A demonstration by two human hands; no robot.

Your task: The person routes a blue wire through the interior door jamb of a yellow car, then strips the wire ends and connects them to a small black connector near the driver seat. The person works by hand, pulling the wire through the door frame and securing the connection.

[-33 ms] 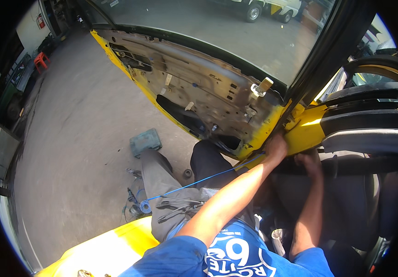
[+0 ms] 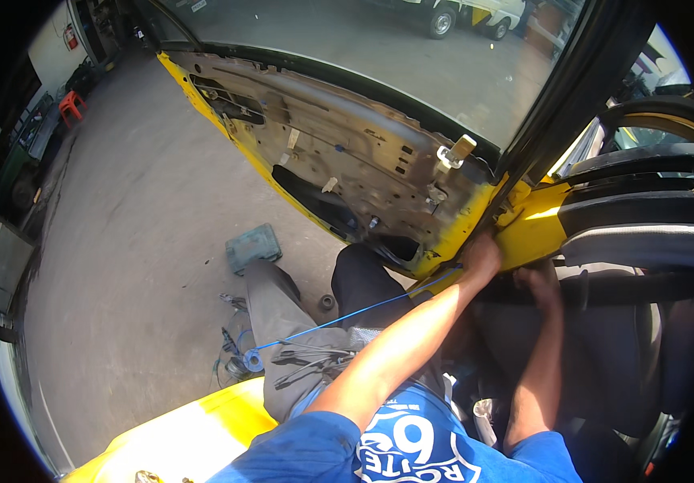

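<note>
My left hand (image 2: pixel 480 256) reaches into the gap where the open yellow door (image 2: pixel 457 241) meets the car body (image 2: pixel 533 233); its fingertips are hidden. A thin blue line (image 2: pixel 347 314) runs from beside that hand down across my legs to a small blue roll (image 2: pixel 253 360); whether the hand grips it is unclear. My right hand (image 2: pixel 538 282), fingers curled, is just below the dark trimmed edge near the hinge, holding something I cannot make out, if anything. The door's bare metal inner panel (image 2: pixel 270 109) has openings and small fittings, its glass above.
A teal case (image 2: pixel 253 247) and a small round part (image 2: pixel 327 303) lie on the concrete floor (image 2: pixel 129 266). A sunlit yellow panel (image 2: pixel 178 435) is at my lower left, a dark seat (image 2: pixel 604 362) at my right. A red stool (image 2: pixel 72 107) and white vehicle (image 2: pixel 492 12) stand farther off.
</note>
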